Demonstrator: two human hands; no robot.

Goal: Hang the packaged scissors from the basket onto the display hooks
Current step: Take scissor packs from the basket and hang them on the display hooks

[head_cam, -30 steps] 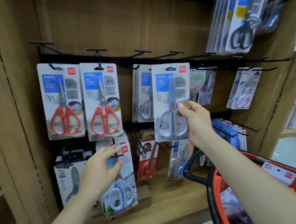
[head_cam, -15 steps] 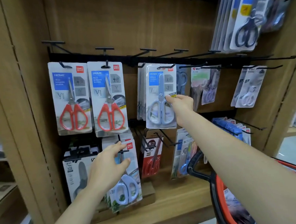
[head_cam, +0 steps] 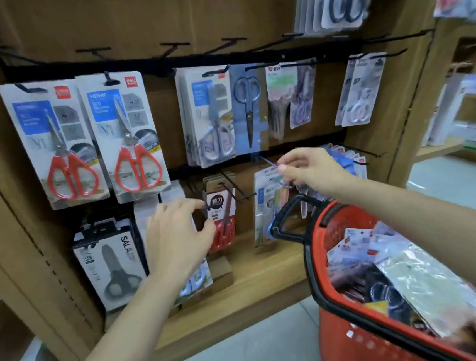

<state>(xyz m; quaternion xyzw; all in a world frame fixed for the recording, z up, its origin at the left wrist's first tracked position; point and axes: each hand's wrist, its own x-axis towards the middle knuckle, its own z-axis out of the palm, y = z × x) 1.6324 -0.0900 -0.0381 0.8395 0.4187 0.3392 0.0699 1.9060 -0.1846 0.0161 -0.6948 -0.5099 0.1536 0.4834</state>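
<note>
**Both hands free, one pack on the rail, basket waiting**

Your right hand point(head_cam: 314, 170) hangs just below the upper rail, fingers loosely bent, with no pack in it. A thin blue line by the fingertips is too blurred to name. Your left hand point(head_cam: 178, 238) sits lower, fingers loosely curled round nothing. Its forefinger is right by the hook carrying the red pack point(head_cam: 220, 220); I cannot tell whether it touches.

The grey-handled scissors pack point(head_cam: 213, 118) hangs on an upper display hook point(head_cam: 214, 72), at the front of a stack of matching cards. That is likely why it belongs there: like goes with like, as with the two red-handled packs point(head_cam: 127, 132) further left. The other packs point(head_cam: 415, 279) lie loose in the red basket point(head_cam: 363, 348) at your right side, within easy reach of your right hand.

The next reach, I judge, goes into that basket. Mind its black handle point(head_cam: 287, 219), tipped up towards the shelf point(head_cam: 255, 277) and standing between your right hand and the lower row. The bare prongs of the lower hooks point(head_cam: 231, 185) jut out between your hands and could snag a card or sleeve. Open room lies on the bare panel between the red-handled packs and the grey stack.
</note>
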